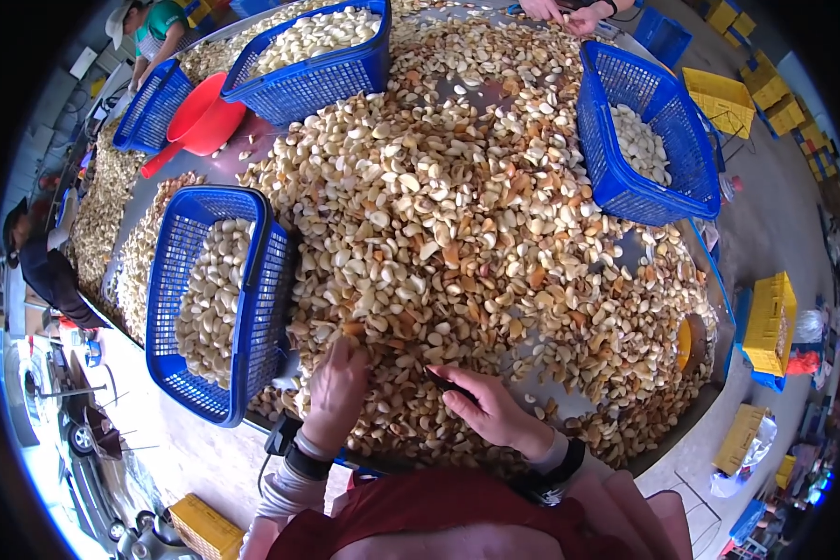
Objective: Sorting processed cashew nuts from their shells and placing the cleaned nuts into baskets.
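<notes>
Dark tool [451, 382] in curled right grip [497, 411]

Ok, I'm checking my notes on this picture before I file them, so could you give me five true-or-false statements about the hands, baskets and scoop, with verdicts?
1. The left hand is closer than the right hand to the near blue basket. True.
2. The right hand holds nothing. False: a slim dark object is in it.
3. The red scoop sits between two blue baskets at the upper left. True.
4. The blue basket at the right is filled to the brim. False: pale nuts take up only part of it, and much of its inner wall shows.
5. Another person's hands show at the table's far side. True.
</notes>
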`<state>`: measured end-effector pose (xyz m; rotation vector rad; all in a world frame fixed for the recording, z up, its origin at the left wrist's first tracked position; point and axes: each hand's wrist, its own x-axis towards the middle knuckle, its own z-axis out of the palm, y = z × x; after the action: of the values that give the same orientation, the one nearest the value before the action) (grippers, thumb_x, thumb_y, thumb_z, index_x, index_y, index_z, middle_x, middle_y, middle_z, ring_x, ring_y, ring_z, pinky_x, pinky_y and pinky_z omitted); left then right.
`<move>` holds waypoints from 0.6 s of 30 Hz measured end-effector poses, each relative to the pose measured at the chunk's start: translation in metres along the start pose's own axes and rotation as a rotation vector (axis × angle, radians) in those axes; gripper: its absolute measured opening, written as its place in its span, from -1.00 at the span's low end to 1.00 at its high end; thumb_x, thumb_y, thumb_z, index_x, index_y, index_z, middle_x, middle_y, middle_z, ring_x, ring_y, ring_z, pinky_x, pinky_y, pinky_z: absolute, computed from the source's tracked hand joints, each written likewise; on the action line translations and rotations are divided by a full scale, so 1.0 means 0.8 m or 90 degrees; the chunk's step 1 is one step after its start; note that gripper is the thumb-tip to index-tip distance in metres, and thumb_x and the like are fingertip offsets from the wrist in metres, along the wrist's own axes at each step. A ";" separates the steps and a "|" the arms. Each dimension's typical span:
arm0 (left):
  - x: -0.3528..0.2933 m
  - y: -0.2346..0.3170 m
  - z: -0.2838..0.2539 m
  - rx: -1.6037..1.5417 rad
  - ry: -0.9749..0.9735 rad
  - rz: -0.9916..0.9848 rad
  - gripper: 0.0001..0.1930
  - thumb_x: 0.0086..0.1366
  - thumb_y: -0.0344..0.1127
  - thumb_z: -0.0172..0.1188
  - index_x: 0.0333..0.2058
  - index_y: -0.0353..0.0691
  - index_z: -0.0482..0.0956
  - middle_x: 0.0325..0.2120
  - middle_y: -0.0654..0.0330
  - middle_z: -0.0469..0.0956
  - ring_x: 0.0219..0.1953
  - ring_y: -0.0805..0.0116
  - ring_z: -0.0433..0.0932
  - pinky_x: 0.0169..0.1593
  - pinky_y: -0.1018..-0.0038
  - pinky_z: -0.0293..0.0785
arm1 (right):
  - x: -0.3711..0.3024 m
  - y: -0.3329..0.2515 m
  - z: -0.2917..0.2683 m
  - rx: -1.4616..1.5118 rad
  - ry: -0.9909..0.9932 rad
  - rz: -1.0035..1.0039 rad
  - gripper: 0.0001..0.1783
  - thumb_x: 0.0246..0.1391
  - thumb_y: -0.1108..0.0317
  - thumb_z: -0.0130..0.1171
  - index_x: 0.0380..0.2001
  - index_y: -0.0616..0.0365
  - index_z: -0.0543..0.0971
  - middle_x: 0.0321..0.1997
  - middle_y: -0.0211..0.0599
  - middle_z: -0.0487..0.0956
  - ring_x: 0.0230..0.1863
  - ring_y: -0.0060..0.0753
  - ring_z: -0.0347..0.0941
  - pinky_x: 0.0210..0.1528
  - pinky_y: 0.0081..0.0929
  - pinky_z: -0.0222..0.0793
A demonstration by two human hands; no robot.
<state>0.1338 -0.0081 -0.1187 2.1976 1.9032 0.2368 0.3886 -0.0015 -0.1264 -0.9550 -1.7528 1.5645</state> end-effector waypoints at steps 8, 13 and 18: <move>0.009 0.029 0.016 -0.206 0.024 0.004 -0.87 0.19 -0.37 0.24 -0.28 -0.21 0.56 -0.37 0.05 0.51 -0.40 0.05 0.57 -0.37 0.25 0.51 | -0.008 -0.001 -0.014 0.035 0.020 0.128 -0.55 0.30 0.32 0.05 0.18 0.31 0.39 0.13 0.07 0.52 0.14 -0.07 0.49 0.14 -0.37 0.37; 0.017 0.047 0.011 -0.075 -0.044 -0.022 -0.83 0.22 -0.31 0.27 -0.23 -0.20 0.60 -0.42 0.13 0.56 -0.43 0.16 0.58 -0.41 0.31 0.47 | -0.006 -0.010 -0.009 0.017 0.009 0.052 -0.56 0.30 0.33 0.05 0.18 0.31 0.40 0.12 0.07 0.52 0.17 -0.06 0.47 0.18 -0.36 0.35; 0.022 0.051 -0.034 -0.925 -0.314 -0.421 -0.76 0.31 -0.32 0.24 -0.11 -0.33 0.57 -0.43 0.31 0.57 -0.42 0.66 0.45 -0.42 0.70 0.37 | -0.004 -0.005 -0.017 -0.031 -0.005 -0.006 -0.49 0.29 0.34 0.05 0.26 0.26 0.32 0.19 0.03 0.48 0.17 -0.07 0.47 0.18 -0.35 0.35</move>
<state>0.1683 0.0053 -0.0820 0.5680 1.2766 0.6083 0.4014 0.0033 -0.1207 -0.9639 -1.8049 1.5282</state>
